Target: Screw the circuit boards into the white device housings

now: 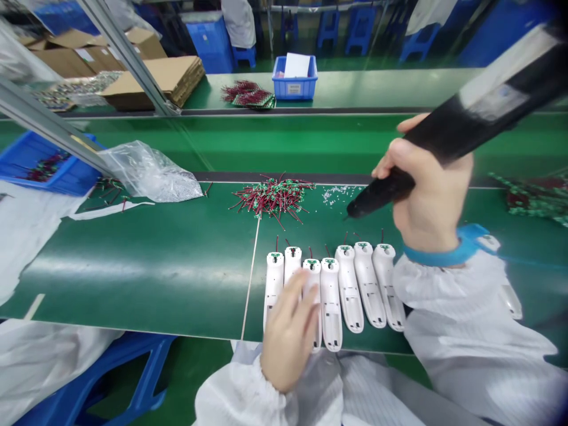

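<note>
- Seven white plastic housings (349,284) lie side by side in a row on the green belt of the bench (133,266), their narrow ends pointing away from the person. Each has a small green circuit board at that end, with short red wires sticking out.
- The left hand (288,334) lies over the housings at the near-left end of the row, fingers loosely spread. Its fingertips touch the third housing; whether it presses down or grips anything, I cannot tell.
- The right hand (426,189) sits above the row's right end, wrapped closed around the barrel of a black electric screwdriver (381,189). The screwdriver's tip points down and left, just beyond the row, touching nothing.
- A blue wrist strap (448,254) circles the right wrist, just above the white cleanroom sleeve (465,319).
- Directly beyond the row is a heap of small green circuit boards with red wires (273,198). A scatter of tiny pale parts (339,195), too small to identify, lies just right of the heap.
- Left of the row, further back, are a crumpled clear plastic bag (151,174) and a blue bin (44,165) holding more wired boards.
- Right of the row, at the bench's edge, sits another mass of wired boards (536,198).
- Far beyond the row, on a second bench, are a blue bin with white paper (295,80) and flattened cardboard (155,83).
</note>
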`<action>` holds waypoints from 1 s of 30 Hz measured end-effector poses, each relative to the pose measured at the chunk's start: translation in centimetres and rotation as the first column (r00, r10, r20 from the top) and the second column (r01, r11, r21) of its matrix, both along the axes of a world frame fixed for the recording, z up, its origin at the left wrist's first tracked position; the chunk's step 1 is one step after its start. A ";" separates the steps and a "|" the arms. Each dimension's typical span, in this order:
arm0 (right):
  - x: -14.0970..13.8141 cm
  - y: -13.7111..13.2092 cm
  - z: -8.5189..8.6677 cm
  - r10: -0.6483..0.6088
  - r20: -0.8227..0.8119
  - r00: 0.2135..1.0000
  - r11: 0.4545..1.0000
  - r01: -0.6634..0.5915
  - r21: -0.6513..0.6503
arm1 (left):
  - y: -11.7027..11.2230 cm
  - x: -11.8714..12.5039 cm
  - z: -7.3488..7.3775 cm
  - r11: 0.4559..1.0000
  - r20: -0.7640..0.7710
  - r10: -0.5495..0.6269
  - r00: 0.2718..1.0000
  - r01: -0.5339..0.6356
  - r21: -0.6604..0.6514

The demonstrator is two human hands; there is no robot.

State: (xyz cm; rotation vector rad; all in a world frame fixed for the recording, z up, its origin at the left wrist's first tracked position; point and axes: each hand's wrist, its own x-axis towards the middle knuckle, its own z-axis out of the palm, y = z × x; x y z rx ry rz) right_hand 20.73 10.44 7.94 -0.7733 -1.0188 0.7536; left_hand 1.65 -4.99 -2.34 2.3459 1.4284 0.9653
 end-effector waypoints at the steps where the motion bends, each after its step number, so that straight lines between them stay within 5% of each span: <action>1: 0.4 0.8 -0.2 -0.066 0.003 0.998 0.998 0.066 0.017 | 0.3 -0.9 0.1 0.995 -0.007 0.103 0.995 -0.104 -0.003; 5: 1.8 4.2 -2.7 -0.168 0.003 0.986 0.986 0.168 0.009 | 1.5 -4.0 -0.2 0.924 -0.080 0.340 0.937 -0.348 -0.158; 9: 2.8 6.5 -5.4 -0.261 0.016 0.965 0.965 0.261 -0.027 | 1.5 -4.5 -0.6 0.882 -0.053 0.307 0.950 -0.305 -0.359; 17: 3.2 7.5 -7.1 -0.239 -0.031 0.971 0.971 0.238 -0.022 | 0.9 -2.6 -0.5 0.883 -0.012 0.239 0.971 -0.222 -0.415; 22: 2.3 5.9 -4.9 -0.097 -0.134 0.986 0.991 0.083 -0.104 | 1.0 -1.9 -0.2 0.897 0.015 0.214 0.977 -0.190 -0.399; 30: 0.8 -2.4 2.7 0.066 -0.195 0.979 0.997 -0.072 -0.021 | 3.0 -1.2 1.2 0.970 0.180 0.192 0.965 -0.158 -0.186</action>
